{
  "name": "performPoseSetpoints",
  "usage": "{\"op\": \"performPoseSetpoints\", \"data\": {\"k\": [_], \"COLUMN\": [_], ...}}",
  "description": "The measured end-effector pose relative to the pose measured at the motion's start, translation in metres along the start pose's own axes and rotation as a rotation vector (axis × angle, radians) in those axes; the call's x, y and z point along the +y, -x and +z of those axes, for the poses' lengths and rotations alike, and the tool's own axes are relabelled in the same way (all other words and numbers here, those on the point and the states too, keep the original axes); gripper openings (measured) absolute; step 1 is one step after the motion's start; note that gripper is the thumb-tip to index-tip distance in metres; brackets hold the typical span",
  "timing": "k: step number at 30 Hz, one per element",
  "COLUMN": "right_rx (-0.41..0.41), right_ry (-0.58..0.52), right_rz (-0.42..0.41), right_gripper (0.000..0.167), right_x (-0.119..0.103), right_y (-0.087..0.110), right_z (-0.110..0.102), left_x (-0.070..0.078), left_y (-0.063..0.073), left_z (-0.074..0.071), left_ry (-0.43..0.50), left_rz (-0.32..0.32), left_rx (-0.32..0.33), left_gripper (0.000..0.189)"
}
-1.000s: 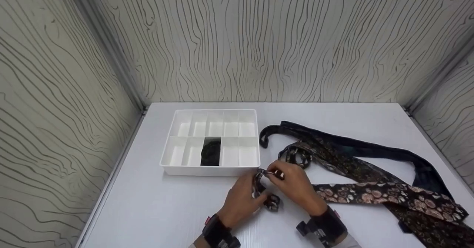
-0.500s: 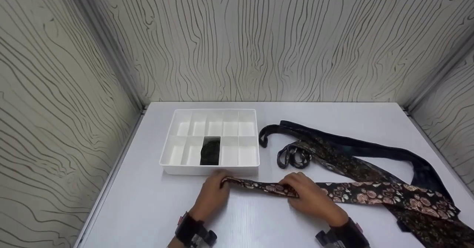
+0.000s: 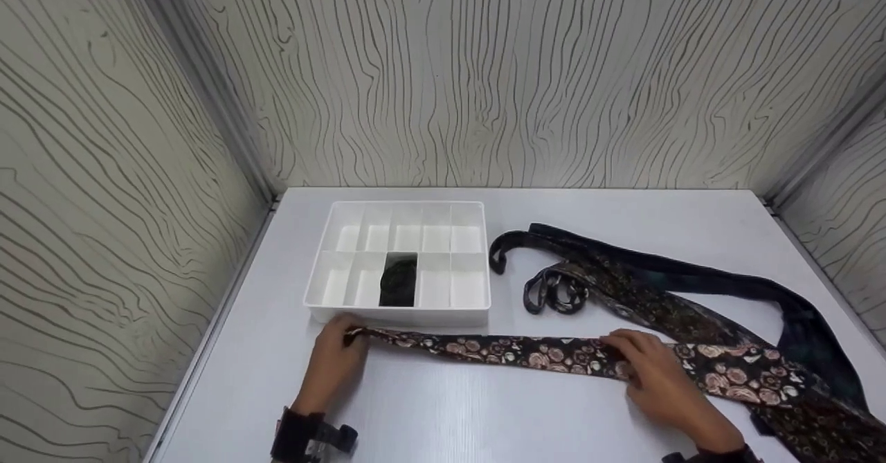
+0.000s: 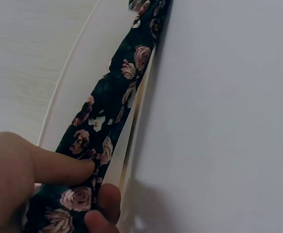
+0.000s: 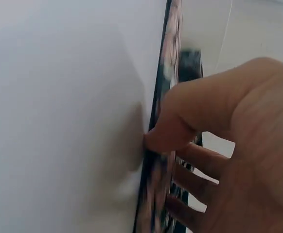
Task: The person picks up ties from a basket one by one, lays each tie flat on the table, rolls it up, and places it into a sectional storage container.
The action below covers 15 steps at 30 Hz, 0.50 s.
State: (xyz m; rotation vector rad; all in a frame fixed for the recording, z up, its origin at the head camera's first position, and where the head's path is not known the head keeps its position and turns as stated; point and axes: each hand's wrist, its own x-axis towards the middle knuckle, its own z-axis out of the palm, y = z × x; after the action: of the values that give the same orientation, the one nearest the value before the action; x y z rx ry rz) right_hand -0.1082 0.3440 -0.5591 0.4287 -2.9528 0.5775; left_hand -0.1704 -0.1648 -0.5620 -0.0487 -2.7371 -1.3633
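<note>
- Because tension seems to keep the floral tie [image 3: 512, 352] straight along the counter [image 3: 484, 414], the left hand [image 3: 337, 356] pinches its gathered end by the white tray's front wall [image 3: 401, 318].
- Curled across the wider stretch, the right hand [image 3: 656, 378] grips it by its edges, apparently to hold it flat.
- Two darker ties [image 3: 713, 279] lie beyond, perhaps leaving working room.

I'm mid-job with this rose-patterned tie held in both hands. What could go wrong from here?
The rose-patterned tie overlaps the brown-patterned tie at the right, so a pull to the left might drag that one along.

The left hand is close against the front of the white tray and could nudge it.

The tie looks bunched near the left hand but lies flatter by the right hand, so it may crease or roll unevenly.
</note>
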Motion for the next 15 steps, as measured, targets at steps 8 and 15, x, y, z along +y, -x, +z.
{"op": "performPoseSetpoints", "data": {"k": [8, 15], "right_rx": [0.037, -0.172], "right_ry": [0.143, -0.028], "right_rz": [0.06, 0.265], "right_gripper": [0.046, 0.012], "right_x": [0.028, 0.034], "right_y": [0.014, 0.009], "right_z": [-0.015, -0.033], "left_x": [-0.013, -0.015], "left_y": [0.001, -0.001], "left_z": [-0.023, -0.028], "left_ry": [0.033, 0.128], "left_rz": [-0.138, -0.211], "left_rx": [0.011, 0.01], "left_gripper": [0.024, 0.035]}}
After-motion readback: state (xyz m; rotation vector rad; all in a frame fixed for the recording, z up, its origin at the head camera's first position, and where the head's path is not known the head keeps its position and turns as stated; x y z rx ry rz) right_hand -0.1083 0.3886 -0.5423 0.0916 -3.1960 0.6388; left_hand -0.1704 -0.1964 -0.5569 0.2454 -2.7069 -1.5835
